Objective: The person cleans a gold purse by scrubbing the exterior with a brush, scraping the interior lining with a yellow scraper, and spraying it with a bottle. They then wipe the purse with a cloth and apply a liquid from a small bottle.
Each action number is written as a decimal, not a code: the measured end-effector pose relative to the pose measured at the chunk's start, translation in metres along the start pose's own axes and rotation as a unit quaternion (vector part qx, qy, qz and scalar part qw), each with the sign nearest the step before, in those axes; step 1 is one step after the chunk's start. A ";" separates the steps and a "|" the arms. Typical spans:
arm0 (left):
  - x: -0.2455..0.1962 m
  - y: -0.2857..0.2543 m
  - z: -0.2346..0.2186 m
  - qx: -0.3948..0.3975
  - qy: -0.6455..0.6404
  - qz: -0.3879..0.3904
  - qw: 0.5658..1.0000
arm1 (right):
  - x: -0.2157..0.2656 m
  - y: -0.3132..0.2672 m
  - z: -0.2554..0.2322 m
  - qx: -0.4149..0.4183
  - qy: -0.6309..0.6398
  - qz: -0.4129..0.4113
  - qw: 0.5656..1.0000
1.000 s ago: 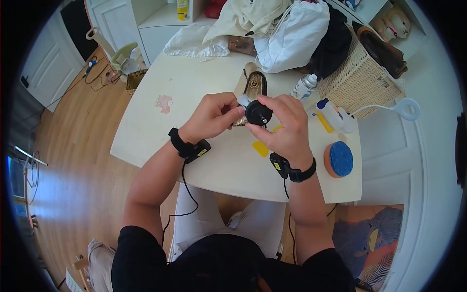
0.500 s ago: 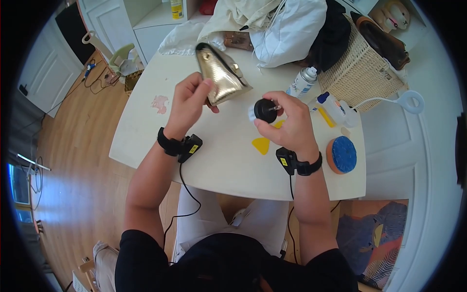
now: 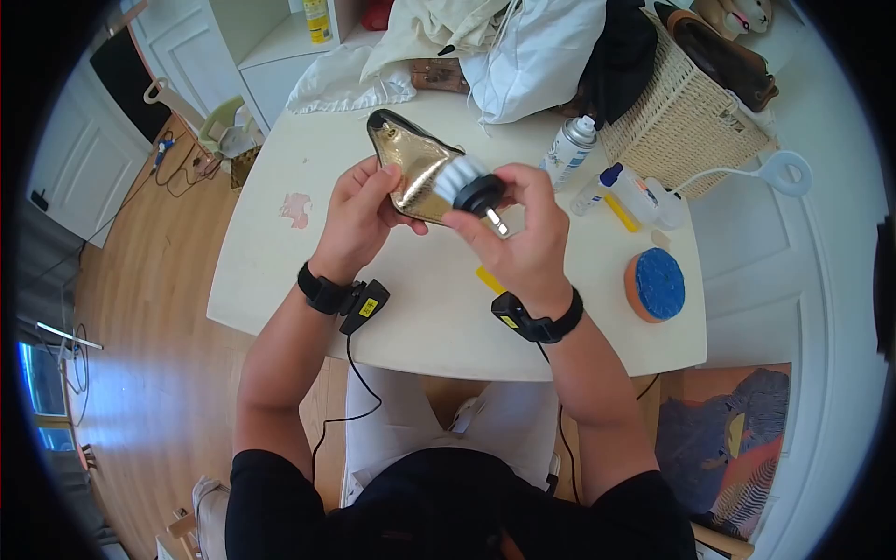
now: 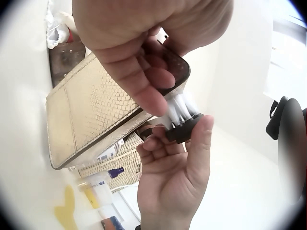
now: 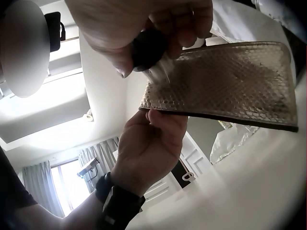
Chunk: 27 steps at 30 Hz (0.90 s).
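Note:
A gold, snakeskin-textured purse [image 3: 408,154] with dark edging is tilted up over the white table. My left hand [image 3: 359,213] grips its lower left edge, thumb on the near face. My right hand [image 3: 530,233] holds a round drill brush [image 3: 479,195] by its black base, between thumb and fingers. A metal shank sticks out from the base towards me. White bristles [image 4: 180,109] lie right at the purse's lower end, beside my left fingers in the left wrist view. In the right wrist view, they overlap the scaly face of the purse [image 5: 230,84].
Right of the hands stand a spray can [image 3: 569,149], a blue-capped bottle [image 3: 595,191] and a round blue-topped sponge [image 3: 658,285]. A yellow piece [image 3: 488,278] lies near my right wrist. Cloth bags [image 3: 532,70] and a wicker basket [image 3: 686,117] line the back.
My left hand has lifted the purse and turned its gold face up. The brush first moved right, away from the purse, then came back left so its bristles meet the purse's lower end.

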State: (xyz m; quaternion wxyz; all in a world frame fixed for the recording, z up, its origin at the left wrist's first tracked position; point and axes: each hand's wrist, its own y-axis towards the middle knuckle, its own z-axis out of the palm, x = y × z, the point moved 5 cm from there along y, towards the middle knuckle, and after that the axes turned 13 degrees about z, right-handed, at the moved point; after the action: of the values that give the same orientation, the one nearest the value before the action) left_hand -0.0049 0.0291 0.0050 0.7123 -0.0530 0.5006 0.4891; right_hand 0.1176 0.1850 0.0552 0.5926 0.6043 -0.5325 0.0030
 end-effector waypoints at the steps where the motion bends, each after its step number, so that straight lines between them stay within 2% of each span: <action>1: -0.002 0.000 -0.002 -0.013 -0.007 0.007 1.000 | -0.013 0.003 -0.003 -0.007 -0.034 0.075 0.997; 3: -0.004 0.002 -0.008 -0.023 -0.012 0.013 1.000 | -0.043 0.006 -0.009 0.007 -0.063 0.217 0.974; 4: -0.006 0.003 -0.015 -0.043 -0.050 0.028 0.997 | -0.047 0.011 -0.013 0.004 -0.064 0.218 0.974; 6: -0.006 0.006 -0.027 -0.059 -0.091 0.041 0.993 | -0.065 0.011 -0.020 0.063 -0.273 0.333 0.900; 8: -0.009 0.009 -0.034 -0.098 -0.141 0.052 0.984 | -0.071 0.009 -0.023 0.053 -0.260 0.329 0.906; 10: -0.012 0.009 -0.031 -0.113 -0.135 0.043 0.983 | -0.069 0.010 -0.021 0.048 -0.244 0.321 0.914; 12: -0.014 0.007 -0.021 -0.135 -0.120 0.040 0.983 | -0.059 0.007 -0.010 0.084 -0.134 0.306 0.939; 13: -0.012 0.006 -0.024 -0.135 -0.119 0.042 0.983 | -0.056 0.004 -0.005 0.085 -0.132 0.304 0.940; 15: -0.004 0.006 -0.019 -0.004 -0.056 0.040 0.998 | -0.037 -0.003 0.014 0.149 0.011 0.200 0.968; 16: -0.002 0.006 -0.016 -0.002 -0.056 0.039 0.998 | -0.032 -0.006 0.016 0.147 0.011 0.200 0.969; 18: 0.004 0.004 -0.011 -0.021 -0.038 0.013 0.999 | -0.011 -0.007 0.019 0.134 0.102 0.098 0.981; 20: 0.003 0.004 -0.014 -0.021 -0.055 0.010 0.998 | -0.012 -0.005 0.018 0.114 0.122 0.114 0.979; 23: 0.002 0.004 -0.017 -0.014 -0.093 -0.001 0.996 | -0.050 0.000 0.006 0.126 -0.074 0.286 0.947; 24: -0.001 0.005 -0.022 -0.056 -0.092 0.014 0.994 | -0.054 0.003 0.000 0.124 -0.075 0.287 0.947; 25: -0.004 0.006 -0.028 -0.099 -0.090 0.030 0.991 | -0.062 0.005 -0.007 0.132 -0.181 0.312 0.923; 26: -0.005 0.007 -0.036 -0.098 -0.090 0.030 0.991 | -0.068 0.007 -0.014 0.138 -0.283 0.332 0.889; 27: -0.005 0.009 -0.046 -0.104 -0.135 0.029 0.985 | -0.070 0.009 -0.017 0.143 -0.287 0.349 0.881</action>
State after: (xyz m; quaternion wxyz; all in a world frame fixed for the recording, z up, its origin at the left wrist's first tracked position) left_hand -0.0425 0.0048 -0.0098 0.7496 -0.0450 0.3474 0.5616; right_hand 0.0921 0.2443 0.0220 0.2816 0.4325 -0.8491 0.1124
